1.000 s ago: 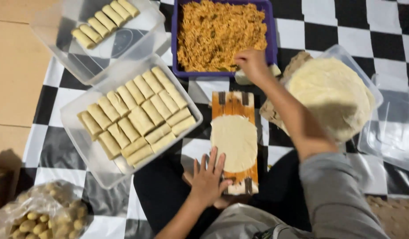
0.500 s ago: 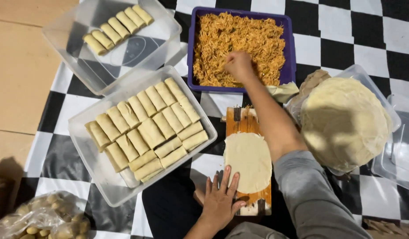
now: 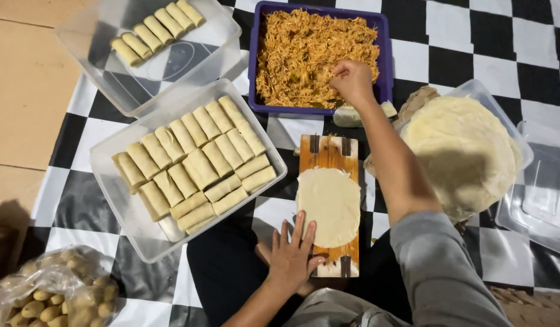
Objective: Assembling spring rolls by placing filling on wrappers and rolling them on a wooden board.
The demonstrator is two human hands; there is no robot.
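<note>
My right hand reaches into the purple tub and its fingers pinch some of the orange shredded filling. My left hand lies flat with fingers spread on the near left edge of the wooden board, touching the round pale wrapper spread on it. A stack of round wrappers sits in a clear container to the right of my right arm.
A clear tray of several rolled pastries lies left of the board. Another clear tray with a few rolls sits behind it. A bag of small yellow pieces is at lower left. Clear lids lie at right.
My right hand has moved from the tub's near rim into the filling and closed on a pinch of it. The left hand stayed on the board. The view moved closer.
</note>
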